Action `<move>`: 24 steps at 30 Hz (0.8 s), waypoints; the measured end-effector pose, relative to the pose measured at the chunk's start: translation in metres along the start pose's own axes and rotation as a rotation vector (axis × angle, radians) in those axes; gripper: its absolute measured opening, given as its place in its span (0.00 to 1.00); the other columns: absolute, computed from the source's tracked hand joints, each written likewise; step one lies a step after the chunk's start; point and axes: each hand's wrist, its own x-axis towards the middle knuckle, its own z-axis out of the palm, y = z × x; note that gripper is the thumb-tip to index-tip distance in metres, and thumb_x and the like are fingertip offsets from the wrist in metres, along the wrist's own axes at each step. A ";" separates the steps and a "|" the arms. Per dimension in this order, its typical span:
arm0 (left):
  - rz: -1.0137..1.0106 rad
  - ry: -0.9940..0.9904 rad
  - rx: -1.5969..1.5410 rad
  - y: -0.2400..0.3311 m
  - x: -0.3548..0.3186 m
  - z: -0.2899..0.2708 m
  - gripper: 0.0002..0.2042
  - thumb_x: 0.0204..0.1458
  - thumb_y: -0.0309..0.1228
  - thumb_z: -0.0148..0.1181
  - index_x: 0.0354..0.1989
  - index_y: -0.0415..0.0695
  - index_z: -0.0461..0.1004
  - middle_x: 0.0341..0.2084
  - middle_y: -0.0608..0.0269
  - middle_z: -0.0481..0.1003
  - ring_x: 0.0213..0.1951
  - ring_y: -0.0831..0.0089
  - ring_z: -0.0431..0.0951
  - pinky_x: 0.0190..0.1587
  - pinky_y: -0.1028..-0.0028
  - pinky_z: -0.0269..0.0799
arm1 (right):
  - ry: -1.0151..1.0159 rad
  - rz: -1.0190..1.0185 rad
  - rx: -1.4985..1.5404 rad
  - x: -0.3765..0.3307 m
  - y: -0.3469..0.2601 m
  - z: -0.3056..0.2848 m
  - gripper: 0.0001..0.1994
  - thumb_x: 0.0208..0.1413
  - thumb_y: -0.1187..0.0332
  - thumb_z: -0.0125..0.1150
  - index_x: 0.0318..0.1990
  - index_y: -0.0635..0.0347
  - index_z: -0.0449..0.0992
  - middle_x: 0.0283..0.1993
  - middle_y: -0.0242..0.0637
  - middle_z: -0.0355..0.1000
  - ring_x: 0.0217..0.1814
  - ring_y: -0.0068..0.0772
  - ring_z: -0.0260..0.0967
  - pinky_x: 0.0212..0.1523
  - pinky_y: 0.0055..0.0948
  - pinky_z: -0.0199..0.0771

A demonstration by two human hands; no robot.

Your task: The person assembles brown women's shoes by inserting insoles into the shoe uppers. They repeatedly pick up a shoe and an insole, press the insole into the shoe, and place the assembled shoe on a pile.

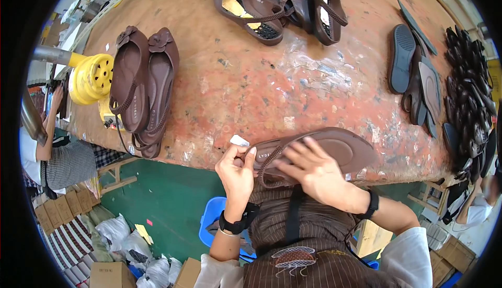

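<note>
A: Item one, please: the piece in hand.

B: A brown sandal (319, 149) is listed at the near edge of the worn reddish workbench (251, 89), lying flat with its insole up and its toe pointing right. Its braided heel strap (266, 175) is seen hanging over the bench edge.

A: Left hand?

B: The left hand (238, 170) is recorded at the heel end, closed in a pinch on the sandal's heel, thumb and fingers curled. A small white scrap (239, 141) is noted just beside it on the bench.

A: Right hand?

B: The right hand (311, 170) is entered as spread open, fingers splayed and pressed flat on the insole; nothing is gripped by it. A dark band is worn on each wrist.

A: Other stock on the bench?

B: A finished pair of brown sandals with flower trim (144, 86) is placed far left, beside a yellow spool (93, 78). Three more brown sandals (280, 5) are set at the far edge. Dark soles (415, 73) are laid to the right, next to a heap of dark straps (470, 89).

A: Surroundings?

B: A blue stool (212, 220) is seen below the bench on a green floor (162, 199). Another person in a checked top (65, 157) is seated at left.
</note>
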 end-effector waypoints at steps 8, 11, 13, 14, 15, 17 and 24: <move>0.040 -0.134 0.308 0.016 -0.021 0.004 0.08 0.57 0.24 0.60 0.27 0.36 0.70 0.13 0.62 0.73 0.17 0.79 0.74 0.20 0.71 0.66 | 0.432 0.290 -0.244 -0.001 0.017 -0.024 0.24 0.46 0.69 0.65 0.55 0.59 0.78 0.60 0.47 0.71 0.71 0.49 0.60 0.74 0.58 0.46; 0.346 -0.274 0.517 0.018 -0.055 0.024 0.11 0.54 0.29 0.62 0.24 0.39 0.70 0.12 0.56 0.72 0.16 0.65 0.77 0.21 0.66 0.70 | 0.700 0.728 -0.325 0.020 0.060 -0.043 0.33 0.54 0.62 0.66 0.67 0.62 0.64 0.67 0.53 0.61 0.71 0.58 0.55 0.72 0.58 0.47; 0.475 -0.354 0.598 0.035 -0.076 0.042 0.13 0.53 0.34 0.63 0.20 0.43 0.71 0.15 0.55 0.74 0.17 0.55 0.75 0.22 0.61 0.70 | 0.718 0.722 0.292 0.017 0.082 -0.065 0.35 0.51 0.61 0.70 0.64 0.67 0.66 0.54 0.51 0.71 0.51 0.50 0.69 0.56 0.45 0.67; 0.588 -0.337 0.630 0.034 -0.085 0.049 0.16 0.54 0.35 0.64 0.17 0.44 0.70 0.16 0.58 0.75 0.20 0.59 0.77 0.23 0.62 0.70 | 0.683 0.672 0.648 0.016 0.080 -0.077 0.33 0.50 0.61 0.71 0.62 0.65 0.69 0.48 0.49 0.74 0.44 0.46 0.72 0.50 0.41 0.71; 0.573 -0.434 0.617 0.039 -0.095 0.052 0.12 0.53 0.35 0.64 0.21 0.43 0.73 0.22 0.56 0.77 0.29 0.57 0.79 0.30 0.61 0.72 | 0.576 0.538 0.506 0.008 0.069 -0.091 0.27 0.48 0.64 0.71 0.56 0.63 0.74 0.44 0.47 0.74 0.40 0.44 0.72 0.46 0.39 0.72; 0.654 -0.514 0.622 0.043 -0.104 0.056 0.10 0.52 0.35 0.65 0.31 0.41 0.77 0.35 0.51 0.78 0.44 0.53 0.78 0.44 0.58 0.72 | 0.536 0.370 0.544 -0.008 0.036 -0.085 0.10 0.44 0.75 0.69 0.36 0.61 0.77 0.44 0.50 0.73 0.42 0.47 0.74 0.45 0.38 0.74; 0.790 -0.722 0.882 0.009 -0.103 0.067 0.32 0.52 0.34 0.64 0.64 0.32 0.63 0.62 0.42 0.64 0.67 0.44 0.57 0.69 0.38 0.45 | 0.314 0.238 0.060 -0.053 0.010 -0.003 0.25 0.46 0.78 0.58 0.57 0.67 0.71 0.64 0.55 0.66 0.69 0.56 0.63 0.72 0.53 0.57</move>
